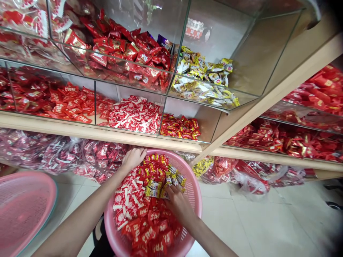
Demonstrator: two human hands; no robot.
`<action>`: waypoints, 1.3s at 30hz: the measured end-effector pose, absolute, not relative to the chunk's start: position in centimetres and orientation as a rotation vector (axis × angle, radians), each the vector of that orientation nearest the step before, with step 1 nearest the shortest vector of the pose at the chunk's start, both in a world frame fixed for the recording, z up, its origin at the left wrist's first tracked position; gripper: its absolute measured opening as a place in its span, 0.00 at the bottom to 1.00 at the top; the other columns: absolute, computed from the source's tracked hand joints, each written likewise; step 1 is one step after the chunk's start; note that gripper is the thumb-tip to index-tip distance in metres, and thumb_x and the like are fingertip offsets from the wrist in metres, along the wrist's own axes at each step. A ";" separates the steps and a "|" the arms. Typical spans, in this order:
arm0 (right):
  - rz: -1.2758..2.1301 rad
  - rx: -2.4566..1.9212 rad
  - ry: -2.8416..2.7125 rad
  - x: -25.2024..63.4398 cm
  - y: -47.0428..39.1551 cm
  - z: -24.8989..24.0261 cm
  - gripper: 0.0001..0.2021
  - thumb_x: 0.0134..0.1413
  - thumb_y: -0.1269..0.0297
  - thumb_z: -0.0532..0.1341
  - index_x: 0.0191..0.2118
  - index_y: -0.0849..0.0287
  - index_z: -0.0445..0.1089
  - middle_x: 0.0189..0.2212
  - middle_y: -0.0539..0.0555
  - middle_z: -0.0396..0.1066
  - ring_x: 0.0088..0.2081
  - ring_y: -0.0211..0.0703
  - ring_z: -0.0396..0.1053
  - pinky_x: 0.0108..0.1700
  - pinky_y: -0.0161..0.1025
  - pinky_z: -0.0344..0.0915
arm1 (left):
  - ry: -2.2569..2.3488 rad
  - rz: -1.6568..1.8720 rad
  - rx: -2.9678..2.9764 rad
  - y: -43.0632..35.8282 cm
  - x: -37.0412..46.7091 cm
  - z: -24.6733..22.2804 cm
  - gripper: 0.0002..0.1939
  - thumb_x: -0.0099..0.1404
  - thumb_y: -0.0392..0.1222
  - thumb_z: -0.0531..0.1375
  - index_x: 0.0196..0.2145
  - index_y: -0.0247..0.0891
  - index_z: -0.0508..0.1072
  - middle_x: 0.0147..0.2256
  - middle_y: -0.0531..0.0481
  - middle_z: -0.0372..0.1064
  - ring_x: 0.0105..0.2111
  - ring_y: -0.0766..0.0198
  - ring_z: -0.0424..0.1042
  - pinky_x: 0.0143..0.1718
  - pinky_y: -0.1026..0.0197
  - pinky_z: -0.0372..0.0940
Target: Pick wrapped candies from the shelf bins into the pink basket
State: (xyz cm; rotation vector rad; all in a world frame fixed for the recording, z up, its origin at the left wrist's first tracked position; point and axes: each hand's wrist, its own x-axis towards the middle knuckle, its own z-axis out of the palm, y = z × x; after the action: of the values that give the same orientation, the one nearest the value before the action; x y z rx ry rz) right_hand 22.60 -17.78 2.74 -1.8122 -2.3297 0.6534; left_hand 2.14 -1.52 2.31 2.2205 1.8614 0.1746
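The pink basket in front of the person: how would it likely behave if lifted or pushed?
The pink basket probably weighs much more than its perforated wall suggests, since wrapped packets fill much of it. Its smooth, even rim looks like moulded plastic, so likely stiff with slight flex. If tipped, the loose, glossy packets may slide.

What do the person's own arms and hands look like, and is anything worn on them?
Both forearms are slim and bare as far as they show, with no sleeve in view. The left hand and right hand are ungloved. I see no watch or bracelet; the right fingertips are hidden, so I can't rule out rings there.
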 end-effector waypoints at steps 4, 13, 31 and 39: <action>0.750 -1.767 -2.247 23.1 -17.6 3.3 0.12 0.51 0.71 0.56 0.44 0.56 0.65 0.40 0.55 0.67 0.44 0.47 0.62 0.43 0.40 0.60 | 1.860 0.170 2.238 -1.6 2.2 2.4 0.27 0.67 0.53 0.39 0.40 0.37 0.73 0.35 0.44 0.73 0.37 0.58 0.72 0.40 0.61 0.62; 0.668 -1.757 -2.039 27.2 -15.0 4.7 0.15 0.52 0.67 0.55 0.47 0.57 0.63 0.41 0.56 0.67 0.44 0.48 0.64 0.44 0.42 0.60 | 1.834 0.177 2.289 -1.5 2.1 2.3 0.27 0.66 0.53 0.38 0.42 0.38 0.72 0.35 0.43 0.73 0.36 0.56 0.72 0.38 0.60 0.63; 0.724 -1.724 -2.290 24.2 -15.1 3.5 0.09 0.52 0.70 0.56 0.40 0.58 0.67 0.37 0.54 0.68 0.42 0.45 0.63 0.42 0.38 0.60 | 1.842 0.186 2.311 -1.2 2.0 1.7 0.28 0.67 0.53 0.37 0.39 0.39 0.72 0.34 0.44 0.73 0.34 0.56 0.73 0.37 0.59 0.64; 0.693 -1.669 -2.260 24.4 -15.4 4.0 0.11 0.54 0.69 0.53 0.42 0.57 0.67 0.38 0.55 0.70 0.43 0.46 0.65 0.43 0.39 0.61 | 1.847 0.173 2.305 -1.3 2.0 1.8 0.28 0.67 0.53 0.37 0.38 0.38 0.73 0.33 0.44 0.73 0.34 0.56 0.73 0.36 0.59 0.64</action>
State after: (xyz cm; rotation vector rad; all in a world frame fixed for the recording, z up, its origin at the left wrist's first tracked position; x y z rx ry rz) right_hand 24.35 -15.41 3.95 -1.6693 -2.2596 0.6930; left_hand 2.05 -1.31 1.82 2.3054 1.8469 0.1731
